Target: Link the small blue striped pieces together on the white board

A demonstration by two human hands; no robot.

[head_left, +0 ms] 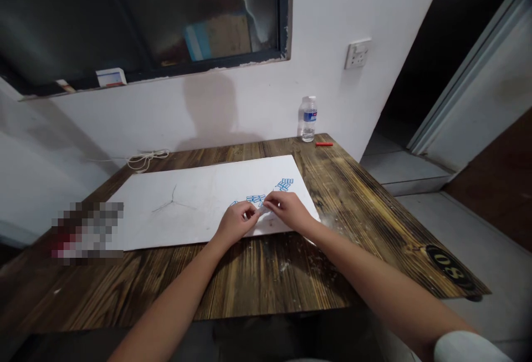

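Both hands meet over the right part of a white board on the wooden table. My left hand is closed, its thumb and finger pinching one side of a small pale piece. On the other side of that piece, my right hand is closed in a pinch too. The piece is too small to make out. Just beyond the fingers lie small blue-edged rectangles, with more of them farther back at the right. My hands hide part of this group.
A water bottle and a red stick-like object are at the table's back right. A coiled white cable lies at the back left. Thin dark lines show on the board. A blurred patch covers the table's left side.
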